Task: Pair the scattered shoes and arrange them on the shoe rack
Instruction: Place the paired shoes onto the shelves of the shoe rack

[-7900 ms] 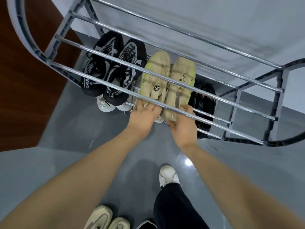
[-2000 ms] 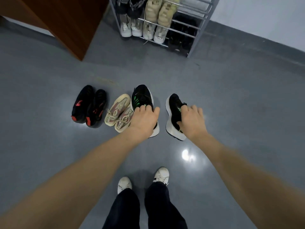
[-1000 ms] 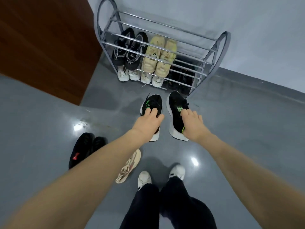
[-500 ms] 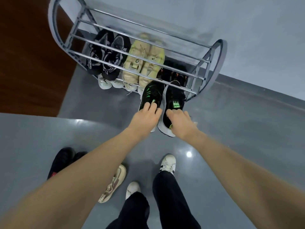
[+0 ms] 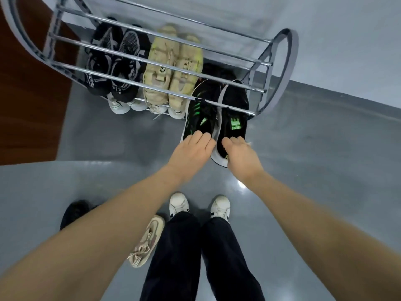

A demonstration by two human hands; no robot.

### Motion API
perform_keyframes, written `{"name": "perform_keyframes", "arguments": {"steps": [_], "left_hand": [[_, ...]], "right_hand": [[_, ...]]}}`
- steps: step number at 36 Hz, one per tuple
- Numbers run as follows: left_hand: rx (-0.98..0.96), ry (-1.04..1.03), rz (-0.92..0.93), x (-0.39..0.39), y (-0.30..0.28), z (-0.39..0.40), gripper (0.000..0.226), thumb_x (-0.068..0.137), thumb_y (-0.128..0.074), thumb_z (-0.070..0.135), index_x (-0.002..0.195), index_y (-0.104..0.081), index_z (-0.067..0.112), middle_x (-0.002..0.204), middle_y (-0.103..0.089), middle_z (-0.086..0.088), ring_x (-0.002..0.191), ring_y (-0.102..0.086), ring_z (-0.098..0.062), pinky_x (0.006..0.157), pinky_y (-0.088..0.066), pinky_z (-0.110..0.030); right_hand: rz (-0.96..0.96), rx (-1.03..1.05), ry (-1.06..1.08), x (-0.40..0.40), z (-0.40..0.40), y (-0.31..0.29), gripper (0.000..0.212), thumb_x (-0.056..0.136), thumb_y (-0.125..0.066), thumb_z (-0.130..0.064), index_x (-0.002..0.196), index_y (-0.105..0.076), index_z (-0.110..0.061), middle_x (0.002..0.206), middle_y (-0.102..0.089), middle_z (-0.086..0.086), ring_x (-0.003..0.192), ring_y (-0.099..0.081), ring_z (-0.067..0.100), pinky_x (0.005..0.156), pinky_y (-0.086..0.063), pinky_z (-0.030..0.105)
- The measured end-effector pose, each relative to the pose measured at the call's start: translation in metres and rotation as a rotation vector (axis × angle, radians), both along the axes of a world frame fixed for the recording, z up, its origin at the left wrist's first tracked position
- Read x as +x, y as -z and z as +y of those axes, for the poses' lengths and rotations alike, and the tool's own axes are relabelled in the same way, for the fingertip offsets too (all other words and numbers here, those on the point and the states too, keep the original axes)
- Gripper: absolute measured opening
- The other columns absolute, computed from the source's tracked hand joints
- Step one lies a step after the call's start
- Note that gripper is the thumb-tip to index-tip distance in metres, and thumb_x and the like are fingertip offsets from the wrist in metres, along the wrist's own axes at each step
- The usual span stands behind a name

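Left hand (image 5: 191,152) and right hand (image 5: 239,154) each apparently grip a black-green sneaker (image 5: 200,118) at the rack (image 5: 280,68).

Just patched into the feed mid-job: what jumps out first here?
Two bare hands, left hand and right hand, each gripping a black sneaker with green marks, toes under the front bar at the shoe rack's right end. Beside them sit a beige pair and a black knit pair.

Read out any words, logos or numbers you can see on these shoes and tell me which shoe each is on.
"ADING", start cut off: heel of the left black mesh shoe on the rack.
Its partner: heel lettering too blurred.
Beige shoe: small badge, unreadable.
Floor sneaker: heel tag unreadable.
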State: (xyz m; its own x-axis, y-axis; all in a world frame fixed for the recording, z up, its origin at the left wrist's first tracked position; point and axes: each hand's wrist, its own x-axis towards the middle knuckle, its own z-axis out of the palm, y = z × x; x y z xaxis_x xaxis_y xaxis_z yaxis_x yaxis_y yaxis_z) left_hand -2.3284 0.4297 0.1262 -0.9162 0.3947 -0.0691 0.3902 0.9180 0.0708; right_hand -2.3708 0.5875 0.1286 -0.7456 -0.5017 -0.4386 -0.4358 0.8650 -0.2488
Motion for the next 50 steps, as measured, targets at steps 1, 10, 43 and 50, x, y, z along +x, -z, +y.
{"name": "perform_keyframes", "arguments": {"steps": [1, 10, 43, 50], "left_hand": [[0.005, -0.005, 0.015, 0.000, 0.002, -0.001, 0.042, 0.070, -0.021, -0.010, 0.079, -0.057, 0.010, 0.073, -0.051, -0.003, 0.066, -0.052, -0.021, 0.055, -0.044, -0.026], [0.074, -0.057, 0.074, -0.016, 0.030, -0.006, 0.038, 0.066, -0.019, 0.001, 0.077, -0.055, 0.007, 0.069, -0.052, -0.005, 0.062, -0.052, -0.023, 0.052, -0.043, -0.027], [-0.003, -0.176, 0.467, -0.078, 0.200, -0.011, 0.039, 0.066, -0.059, 0.015, 0.104, -0.055, 0.008, 0.109, -0.061, -0.011, 0.118, -0.043, -0.030, 0.088, -0.037, -0.045], [-0.001, -0.208, 0.306, -0.079, 0.192, -0.007, 0.050, 0.061, -0.067, 0.021, 0.108, -0.061, 0.005, 0.112, -0.060, -0.012, 0.116, -0.051, -0.048, 0.089, -0.048, -0.048]], "right_hand": [[0.006, -0.011, 0.010, 0.001, -0.001, 0.000, 0.035, 0.072, -0.041, 0.018, 0.087, -0.037, -0.014, 0.082, -0.037, 0.003, 0.083, -0.035, 0.020, 0.062, -0.025, 0.029], [0.111, -0.112, 0.016, 0.002, -0.009, 0.023, 0.040, 0.066, -0.045, 0.020, 0.081, -0.034, -0.016, 0.076, -0.035, 0.003, 0.077, -0.030, 0.020, 0.063, -0.022, 0.031], [0.740, -0.333, -0.086, -0.075, -0.008, 0.180, 0.033, 0.053, -0.069, 0.014, 0.074, -0.055, -0.007, 0.068, -0.049, 0.008, 0.061, -0.048, 0.026, 0.048, -0.023, 0.024], [0.584, -0.401, -0.119, -0.086, -0.002, 0.187, 0.025, 0.074, -0.061, 0.001, 0.098, -0.062, -0.006, 0.089, -0.059, 0.012, 0.079, -0.055, 0.034, 0.053, -0.042, 0.033]]}}
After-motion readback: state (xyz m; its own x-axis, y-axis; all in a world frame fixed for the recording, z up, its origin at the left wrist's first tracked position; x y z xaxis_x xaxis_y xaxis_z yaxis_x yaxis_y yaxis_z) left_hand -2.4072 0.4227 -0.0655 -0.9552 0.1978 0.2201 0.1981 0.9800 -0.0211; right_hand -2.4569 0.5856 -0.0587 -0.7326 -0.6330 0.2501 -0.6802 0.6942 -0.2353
